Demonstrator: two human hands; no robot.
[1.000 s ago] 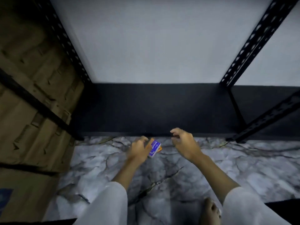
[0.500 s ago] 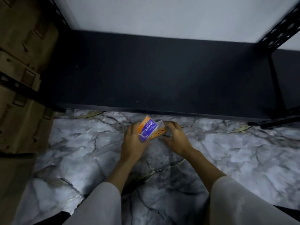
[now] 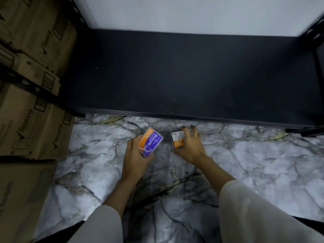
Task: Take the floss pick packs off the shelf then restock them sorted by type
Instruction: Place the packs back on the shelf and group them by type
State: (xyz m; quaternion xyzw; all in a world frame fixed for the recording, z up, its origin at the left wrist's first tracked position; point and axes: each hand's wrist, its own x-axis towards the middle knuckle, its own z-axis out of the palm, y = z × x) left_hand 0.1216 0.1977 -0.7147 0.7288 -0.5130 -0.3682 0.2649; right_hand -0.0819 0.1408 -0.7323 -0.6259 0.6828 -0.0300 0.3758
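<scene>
1. The left hand (image 3: 135,156) grasps a floss pick pack (image 3: 151,142) with an orange and purple label reading "Smooth", thumb and fingers curled round its lower end; the pack tilts up and to the right, held above the marble floor (image 3: 263,163)
2. The right hand (image 3: 190,146) grasps a second floss pick pack (image 3: 178,139), white and orange, with a small printed label facing up; the fingertips curl over its far edge and the thumb lies under its near corner. Whether this pack touches the floor cannot be told
3. The two packs are near each other with a strip of bare marble between them, and both sit just in front of the front lip of the black shelf (image 3: 192,76)
4. The shelf board runs wide from left to right, its dark surface bare, its front edge a straight thin line above the hands. Behind it a pale wall (image 3: 192,13) rises
5. A black perforated upright (image 3: 79,16) marks the shelf's left rear corner, and another upright (image 3: 313,28) shows at the right edge, blurred
6. To the left, stacked cardboard boxes (image 3: 29,85) with printed lettering stand against the shelf's left end and reach down along the floor's left side, closing that side in
7. White sleeves (image 3: 254,213) cover both forearms at the bottom of the view; to the right of the right hand the marble lies open up to the frame's edge
</scene>
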